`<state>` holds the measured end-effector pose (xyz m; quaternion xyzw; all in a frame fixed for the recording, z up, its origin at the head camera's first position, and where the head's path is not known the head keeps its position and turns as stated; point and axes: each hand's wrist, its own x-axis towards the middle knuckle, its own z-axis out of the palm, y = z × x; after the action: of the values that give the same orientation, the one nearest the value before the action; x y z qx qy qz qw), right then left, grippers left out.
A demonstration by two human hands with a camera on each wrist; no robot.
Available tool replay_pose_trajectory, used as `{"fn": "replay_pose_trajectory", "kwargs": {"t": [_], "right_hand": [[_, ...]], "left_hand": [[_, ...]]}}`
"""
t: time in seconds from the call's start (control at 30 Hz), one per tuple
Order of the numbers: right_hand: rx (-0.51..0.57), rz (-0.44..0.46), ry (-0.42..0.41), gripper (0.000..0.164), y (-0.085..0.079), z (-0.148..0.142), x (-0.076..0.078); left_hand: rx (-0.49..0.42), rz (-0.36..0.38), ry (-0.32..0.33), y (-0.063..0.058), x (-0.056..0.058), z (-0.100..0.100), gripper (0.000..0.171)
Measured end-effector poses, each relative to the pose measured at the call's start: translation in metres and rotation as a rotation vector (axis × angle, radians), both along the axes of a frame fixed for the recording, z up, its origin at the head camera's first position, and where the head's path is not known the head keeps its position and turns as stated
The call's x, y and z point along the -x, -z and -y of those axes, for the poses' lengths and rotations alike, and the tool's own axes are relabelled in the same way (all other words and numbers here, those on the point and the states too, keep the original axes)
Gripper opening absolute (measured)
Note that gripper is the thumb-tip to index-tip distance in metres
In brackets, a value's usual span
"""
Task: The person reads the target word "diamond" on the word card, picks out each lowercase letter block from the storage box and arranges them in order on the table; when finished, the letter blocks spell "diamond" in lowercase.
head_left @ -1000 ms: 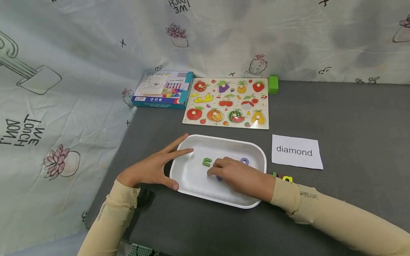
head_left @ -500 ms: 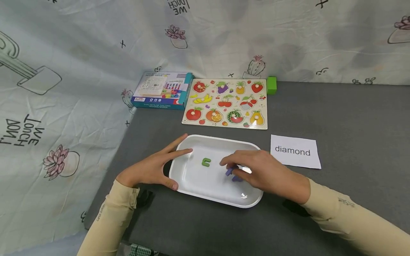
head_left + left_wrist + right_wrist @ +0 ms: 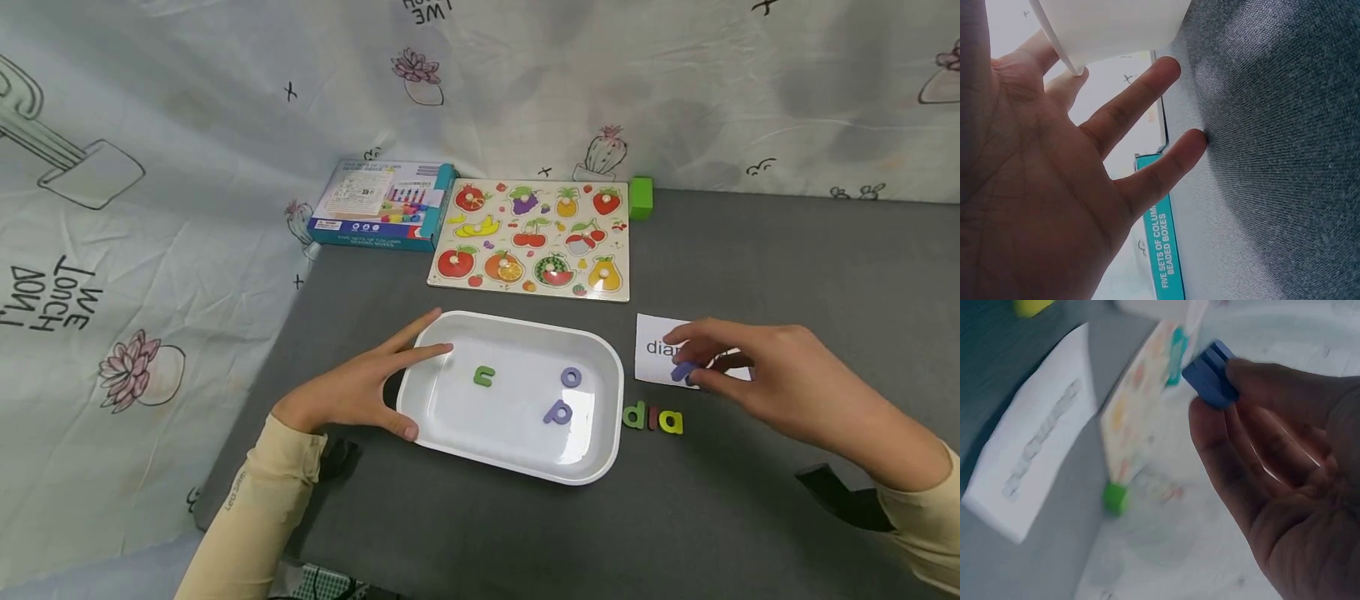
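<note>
Out of the tray goes one small purple letter piece, which a moment ago is down low with the right hand and now hangs over the right of the frame, in front of the white card. That hand's thumb and fingertips pinch it tight. I think the letter work is about halfway, since three letters sit in a row and three more lie in the tray.

The piece looks smooth and chunky, with grooves on the side seen in the right wrist view, but I can't tell which letter it is. Below the card are a green d, a red i and a yellow a. They match the "dia" I can read on the flat card; fingers hide the rest.

Mid-frame, the shiny white tray has round corners. It holds a green n, a ring-shaped purple o and a purple round letter with a stem. The left hand rests at its left end, fingers spread wide.

Farther up are a flat, glossy fruit board, a teal box and a green block. The gray table looks like woven cloth.
</note>
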<state>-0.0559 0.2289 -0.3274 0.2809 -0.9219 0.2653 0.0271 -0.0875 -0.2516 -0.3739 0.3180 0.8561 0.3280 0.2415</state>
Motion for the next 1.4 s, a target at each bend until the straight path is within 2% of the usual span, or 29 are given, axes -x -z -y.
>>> {"fn": "replay_pose_trajectory", "kwargs": {"t": [0.13, 0.27, 0.5, 0.63, 0.87, 1.13, 1.27, 1.4], "right_hand": [[-0.021, 0.082, 0.054, 0.053, 0.014, -0.021, -0.002], [-0.013, 0.128, 0.046, 0.056, 0.031, -0.036, -0.005], [0.042, 0.079, -0.065, 0.057, 0.064, -0.04, -0.011], [0.071, 0.04, -0.065, 0.058, 0.075, -0.036, -0.016], [0.017, -0.015, -0.033, 0.056, 0.077, -0.027, -0.02], [0.031, -0.004, -0.054, 0.055, 0.077, -0.026, -0.021], [0.015, -0.012, -0.038, 0.056, 0.07, -0.026, -0.021], [0.0, 0.005, -0.015, 0.053, 0.056, -0.025, -0.019]], "left_hand": [[-0.002, -0.01, 0.011, -0.001, -0.001, 0.001, 0.106], [0.002, -0.015, 0.014, 0.0, 0.0, 0.001, 0.105], [0.004, -0.009, 0.015, 0.0, 0.0, 0.002, 0.105], [0.007, -0.001, 0.015, 0.001, 0.002, 0.002, 0.105], [0.004, -0.015, 0.022, 0.0, 0.001, 0.001, 0.105], [0.003, -0.012, 0.017, -0.004, -0.001, -0.001, 0.106], [0.005, -0.013, 0.015, -0.003, 0.0, -0.002, 0.106], [0.004, -0.01, 0.012, -0.003, 0.0, -0.003, 0.105]]}}
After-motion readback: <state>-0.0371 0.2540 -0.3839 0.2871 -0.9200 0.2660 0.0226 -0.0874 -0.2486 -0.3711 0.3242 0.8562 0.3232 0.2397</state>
